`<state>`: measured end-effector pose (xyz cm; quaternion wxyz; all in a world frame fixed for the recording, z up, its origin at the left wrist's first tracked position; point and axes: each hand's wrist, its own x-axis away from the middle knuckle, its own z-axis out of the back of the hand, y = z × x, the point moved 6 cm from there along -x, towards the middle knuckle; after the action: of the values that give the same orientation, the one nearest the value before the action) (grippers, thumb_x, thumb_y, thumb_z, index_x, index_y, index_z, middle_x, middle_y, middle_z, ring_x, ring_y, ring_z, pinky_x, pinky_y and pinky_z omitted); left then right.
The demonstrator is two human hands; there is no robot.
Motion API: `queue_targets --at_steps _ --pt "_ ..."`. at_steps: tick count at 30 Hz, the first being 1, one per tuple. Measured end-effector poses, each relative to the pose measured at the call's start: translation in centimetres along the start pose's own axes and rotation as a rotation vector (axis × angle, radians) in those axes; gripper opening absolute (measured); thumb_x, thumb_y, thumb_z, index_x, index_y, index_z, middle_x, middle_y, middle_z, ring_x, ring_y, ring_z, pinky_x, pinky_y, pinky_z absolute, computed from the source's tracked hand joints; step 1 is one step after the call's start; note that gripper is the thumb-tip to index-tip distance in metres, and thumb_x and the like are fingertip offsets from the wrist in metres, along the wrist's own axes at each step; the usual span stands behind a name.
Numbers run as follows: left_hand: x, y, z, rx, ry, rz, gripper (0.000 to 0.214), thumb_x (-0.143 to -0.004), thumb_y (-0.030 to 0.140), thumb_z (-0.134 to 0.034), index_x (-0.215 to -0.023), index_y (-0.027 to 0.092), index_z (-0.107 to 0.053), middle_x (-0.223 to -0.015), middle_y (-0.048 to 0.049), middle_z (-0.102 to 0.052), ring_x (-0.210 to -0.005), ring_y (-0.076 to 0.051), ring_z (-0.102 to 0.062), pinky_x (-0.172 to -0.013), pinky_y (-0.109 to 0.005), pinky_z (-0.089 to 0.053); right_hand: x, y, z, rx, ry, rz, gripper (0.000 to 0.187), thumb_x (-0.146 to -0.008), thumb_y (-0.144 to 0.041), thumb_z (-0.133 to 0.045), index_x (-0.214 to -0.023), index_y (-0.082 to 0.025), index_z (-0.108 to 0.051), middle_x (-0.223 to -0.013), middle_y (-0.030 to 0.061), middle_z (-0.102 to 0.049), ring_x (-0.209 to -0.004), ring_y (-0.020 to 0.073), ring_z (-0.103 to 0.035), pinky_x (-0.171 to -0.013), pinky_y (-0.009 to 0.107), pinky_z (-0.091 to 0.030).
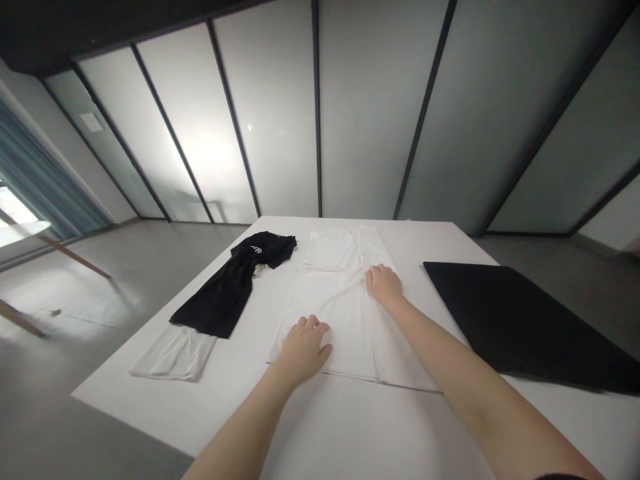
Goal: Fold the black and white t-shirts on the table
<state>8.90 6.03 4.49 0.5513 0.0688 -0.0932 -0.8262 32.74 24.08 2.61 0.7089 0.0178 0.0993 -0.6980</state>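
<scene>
A white garment (345, 313) lies flat and partly folded in the middle of the white table (320, 427). My left hand (303, 347) rests palm down on its near left edge, fingers stretched out and apart. My right hand (383, 285) presses on the cloth farther back, along a lengthwise fold, with its fingers curled down against the fabric. Neither hand lifts anything off the table.
A black garment (233, 287) lies on the table's left side, overlapping another white piece (173, 353). A large black board (520, 320) covers the right part. Frosted glass panels (370, 113) stand behind the table; grey floor lies to the left.
</scene>
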Motion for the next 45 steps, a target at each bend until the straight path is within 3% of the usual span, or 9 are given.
queue_targets --at_steps 5,9,14,20,25,32,36,40,45 --pt "0.4 0.3 0.2 0.064 -0.063 -0.041 0.029 -0.102 0.034 -0.053 -0.122 0.019 -0.069 -0.117 -0.0111 -0.069 -0.109 -0.028 -0.067 -0.099 -0.04 -0.051 5.1 -0.3 -0.1 0.019 -0.015 0.053 0.047 -0.111 -0.038 -0.033 -0.146 -0.018 -0.058 -0.153 0.0155 -0.059 -0.139 0.0314 -0.052 -0.116 0.039 -0.035" --pt "0.2 0.2 -0.2 0.14 -0.085 -0.044 0.029 -0.103 0.035 -0.051 -0.119 0.02 -0.069 -0.106 -0.0091 -0.073 -0.099 -0.026 -0.069 -0.09 -0.038 -0.053 10.0 0.2 -0.3 0.062 -0.046 -0.001 0.058 -0.111 -0.048 -0.033 -0.157 -0.017 -0.05 -0.168 0.0174 -0.043 -0.154 0.0392 -0.036 -0.124 0.05 -0.025" --pt "-0.1 0.5 -0.4 0.124 0.034 -0.095 0.032 -0.103 0.035 -0.052 -0.127 0.021 -0.067 -0.124 -0.0118 -0.071 -0.119 -0.029 -0.064 -0.107 -0.043 -0.048 15.6 0.3 -1.3 0.035 -0.163 0.037 0.071 -0.109 -0.055 -0.035 -0.166 -0.013 -0.038 -0.174 0.0242 -0.028 -0.16 0.0437 -0.025 -0.127 0.056 -0.017" --pt "-0.2 0.3 -1.6 0.051 -0.007 0.038 0.052 -0.105 0.041 -0.052 -0.152 0.02 -0.052 -0.165 -0.0178 -0.046 -0.159 -0.036 -0.032 -0.127 -0.058 -0.029 16.7 1.2 -1.5 -0.047 -0.247 0.039 0.074 -0.109 -0.056 -0.032 -0.169 -0.013 -0.032 -0.177 0.0218 -0.018 -0.163 0.0417 -0.017 -0.129 0.054 -0.013" --pt "-0.4 0.0 -2.0 0.0 -0.031 0.088 0.056 -0.107 0.045 -0.047 -0.157 0.021 -0.048 -0.173 -0.0172 -0.035 -0.163 -0.036 -0.022 -0.129 -0.059 -0.022 17.0 1.0 -1.1 -0.038 -0.276 0.021 0.074 -0.108 -0.054 -0.036 -0.17 -0.014 -0.03 -0.178 0.0211 -0.017 -0.163 0.043 -0.015 -0.129 0.057 -0.013" --pt "-0.6 -1.5 -3.4 -0.123 -0.064 0.213 0.073 -0.109 0.051 -0.04 -0.169 0.011 -0.029 -0.175 -0.0247 -0.022 -0.163 -0.042 -0.018 -0.129 -0.061 -0.022 21.1 -1.8 -0.6 -0.077 -0.299 0.077 0.08 -0.106 -0.064 -0.035 -0.171 -0.019 -0.028 -0.179 0.0179 -0.012 -0.164 0.0457 -0.005 -0.129 0.062 -0.007" --pt "-0.7 -0.8 -3.4 -0.146 -0.049 0.219 0.07 -0.109 0.051 -0.038 -0.169 0.015 -0.033 -0.175 -0.0229 -0.021 -0.163 -0.041 -0.019 -0.128 -0.063 -0.022 19.6 -2.9 0.8 -0.143 -0.33 0.076 0.081 -0.106 -0.066 -0.032 -0.173 -0.02 -0.023 -0.179 0.0173 -0.008 -0.164 0.0433 -0.003 -0.13 0.06 -0.007" --pt "-0.7 0.0 -3.4 -0.157 -0.01 0.182 0.067 -0.108 0.052 -0.042 -0.166 0.02 -0.039 -0.176 -0.0198 -0.023 -0.163 -0.041 -0.02 -0.127 -0.064 -0.022 15.4 -3.0 1.4 -0.176 -0.349 0.008 0.081 -0.107 -0.063 -0.033 -0.173 -0.017 -0.02 -0.179 0.0188 -0.01 -0.165 0.042 -0.006 -0.13 0.057 -0.008" --pt "-0.8 0.0 -3.8 -0.146 -0.026 0.165 0.067 -0.107 0.052 -0.043 -0.166 0.021 -0.039 -0.176 -0.0188 -0.025 -0.163 -0.04 -0.02 -0.128 -0.064 -0.022 9.4 -4.4 0.2 -0.158 -0.329 -0.057 0.081 -0.107 -0.059 -0.035 -0.173 -0.015 -0.018 -0.179 0.0203 -0.009 -0.164 0.0425 -0.007 -0.129 0.058 -0.006"
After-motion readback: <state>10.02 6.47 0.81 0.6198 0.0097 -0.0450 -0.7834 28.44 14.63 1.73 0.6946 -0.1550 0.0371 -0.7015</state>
